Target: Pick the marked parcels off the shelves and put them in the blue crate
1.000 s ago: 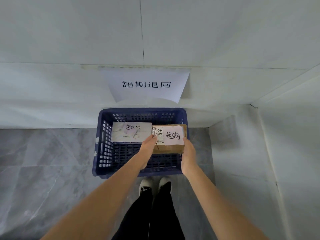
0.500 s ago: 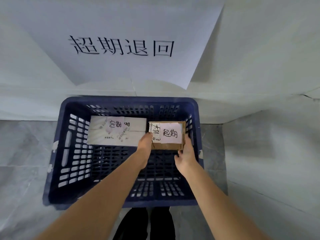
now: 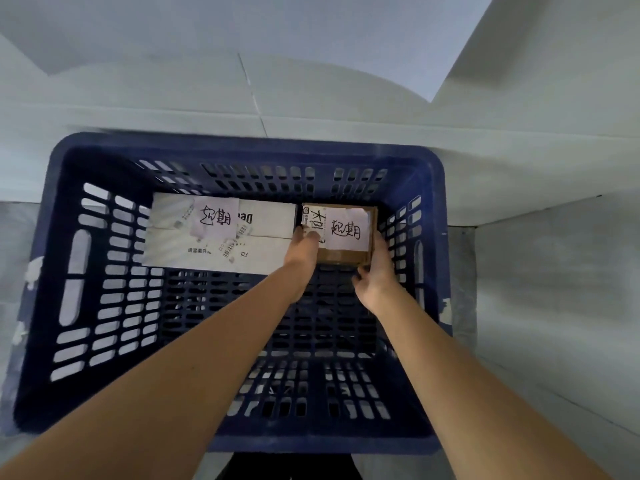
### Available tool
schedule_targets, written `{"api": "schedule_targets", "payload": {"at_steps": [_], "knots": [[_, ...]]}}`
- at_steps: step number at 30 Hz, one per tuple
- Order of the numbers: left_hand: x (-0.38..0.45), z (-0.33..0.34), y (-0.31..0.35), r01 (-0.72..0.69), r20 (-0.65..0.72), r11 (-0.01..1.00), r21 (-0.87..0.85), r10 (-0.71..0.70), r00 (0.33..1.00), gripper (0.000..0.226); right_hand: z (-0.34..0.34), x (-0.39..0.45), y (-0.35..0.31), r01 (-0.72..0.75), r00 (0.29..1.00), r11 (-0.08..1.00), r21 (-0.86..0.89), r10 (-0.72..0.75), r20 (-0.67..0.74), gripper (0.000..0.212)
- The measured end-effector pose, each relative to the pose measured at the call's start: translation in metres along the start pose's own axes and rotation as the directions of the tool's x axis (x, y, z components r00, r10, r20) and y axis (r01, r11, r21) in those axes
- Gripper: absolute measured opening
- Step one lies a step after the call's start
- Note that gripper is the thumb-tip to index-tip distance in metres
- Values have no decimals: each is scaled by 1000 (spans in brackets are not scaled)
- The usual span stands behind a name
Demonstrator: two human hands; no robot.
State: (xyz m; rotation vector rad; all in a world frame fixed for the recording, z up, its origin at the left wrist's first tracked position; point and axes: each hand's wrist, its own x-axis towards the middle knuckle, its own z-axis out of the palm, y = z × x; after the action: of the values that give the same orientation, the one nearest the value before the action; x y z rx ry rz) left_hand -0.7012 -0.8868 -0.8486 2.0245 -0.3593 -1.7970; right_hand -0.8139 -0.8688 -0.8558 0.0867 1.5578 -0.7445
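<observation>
Lowered into blue crate (image 3: pixel 429 258), brown parcel (image 3: pixel 346 256) beside white parcel (image 3: pixel 221 252)

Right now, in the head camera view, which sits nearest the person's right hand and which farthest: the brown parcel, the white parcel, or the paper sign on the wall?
1. Brown parcel: held by the right hand.
2. White parcel: to the left, in the crate.
3. Paper sign: up on the wall.

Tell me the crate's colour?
Dark blue, with slotted walls; the crate shows in the head view.
</observation>
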Motion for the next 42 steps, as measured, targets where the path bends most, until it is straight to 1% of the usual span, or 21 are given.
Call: {"api": "schedule_targets", "payload": {"at_steps": [5, 7, 9, 11, 13, 15, 17, 18, 20, 22, 24, 26, 27, 28, 29, 31, 34, 36, 38, 42], "knots": [[-9, 6, 0, -55, -33, 994, 97, 58, 998, 61, -1, 3, -3, 16, 1000, 998, -68, -14, 20, 36], [-17, 8, 0, -136, -69, 984, 114, 144, 987, 60, 1, 0, -4, 24, 1000, 994, -104, -24, 5, 47], [-32, 9, 3, -229, -120, 960, 159, 249, 961, 58, 4, -10, -3, 39, 996, 989, -145, -49, -71, 60], [-50, 7, 9, -293, -124, 928, 229, 326, 937, 56, 9, -30, -2, 78, 990, 977, -198, -99, -99, 64], [-70, -1, 19, -327, -92, 881, 342, 378, 921, 55, 14, -58, -2, 159, 982, 957, -244, -178, -57, 56], [-95, -16, 31, -370, -42, 800, 472, 440, 897, 56, 18, -91, -6, 300, 945, 887, -350, -327, -21, 45], [-126, -35, 47, -407, -13, 725, 556, 497, 868, 57, 21, -132, -18, 442, 872, 742, -504, -487, 49, 44], [-144, -46, 57, -418, -10, 696, 584, 521, 854, 57, 22, -155, -27, 505, 832, 653, -565, -543, 116, 44], [-185, -71, 83, -432, -3, 621, 654, 573, 819, 59, 27, -202, -49, 593, 757, 457, -663, -597, 266, 49], [-230, -97, 112, -460, 38, 490, 741, 652, 757, 61, 37, -248, -75, 645, 670, 202, -737, -613, 418, 54], [-275, -126, 140, -474, 87, 338, 813, 734, 674, 62, 52, -296, -101, 677, 558, -77, -732, -595, 578, 56], [-317, -156, 166, -450, 114, 211, 868, 796, 594, 64, 72, -346, -120, 699, 415, -326, -636, -539, 733, 56], [-338, -171, 178, -431, 118, 166, 887, 820, 559, 64, 83, -371, -126, 707, 336, -423, -567, -505, 795, 55], [-360, -186, 189, -409, 116, 133, 903, 840, 530, 64, 96, -395, -130, 711, 259, -494, -500, -477, 840, 54], [-381, -201, 200, -386, 110, 108, 916, 858, 501, 64, 111, -419, -133, 712, 188, -544, -444, -461, 867, 54], [-423, -233, 218, -333, 78, 86, 939, 891, 448, 64, 143, -464, -139, 715, 72, -604, -351, -437, 897, 54], [-482, -284, 235, -228, -44, 136, 964, 930, 366, 64, 195, -527, -146, 708, -61, -669, -227, -378, 924, 56], [-520, -318, 238, -153, -151, 205, 967, 940, 307, 63, 226, -564, -145, 699, -144, -701, -142, -331, 932, 58], [-558, -350, 233, -94, -270, 299, 950, 933, 238, 62, 253, -601, -137, 699, -226, -713, -51, -288, 931, 59], [-640, -400, 196, 17, -502, 502, 864, 861, 77, 59, 289, -679, -95, 692, -382, -701, 172, -153, 911, 62]]}}
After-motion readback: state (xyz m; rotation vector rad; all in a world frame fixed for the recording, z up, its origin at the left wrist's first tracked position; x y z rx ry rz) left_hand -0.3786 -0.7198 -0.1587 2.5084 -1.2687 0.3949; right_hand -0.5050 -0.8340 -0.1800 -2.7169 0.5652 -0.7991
